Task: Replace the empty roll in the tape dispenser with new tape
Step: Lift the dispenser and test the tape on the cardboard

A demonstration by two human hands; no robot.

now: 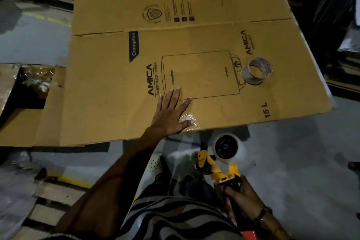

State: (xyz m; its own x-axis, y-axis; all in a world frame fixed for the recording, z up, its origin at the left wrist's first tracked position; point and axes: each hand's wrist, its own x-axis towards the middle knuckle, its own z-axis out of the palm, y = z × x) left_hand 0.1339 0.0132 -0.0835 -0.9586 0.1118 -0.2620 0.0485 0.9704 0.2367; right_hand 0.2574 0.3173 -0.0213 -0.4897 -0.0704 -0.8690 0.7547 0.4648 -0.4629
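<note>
Head view | right hand (241, 191) grips tape dispenser (218, 167) handle, roll (227, 147) mounted | left hand (169, 112) flat, fingers spread on cardboard (194, 35) | empty core (256, 71) on cardboard: probably light, crushable, take by rim

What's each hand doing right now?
Left hand: open, fingers spread flat on the cardboard sheet.
Right hand: gripping the handle of the yellow tape dispenser.
</note>
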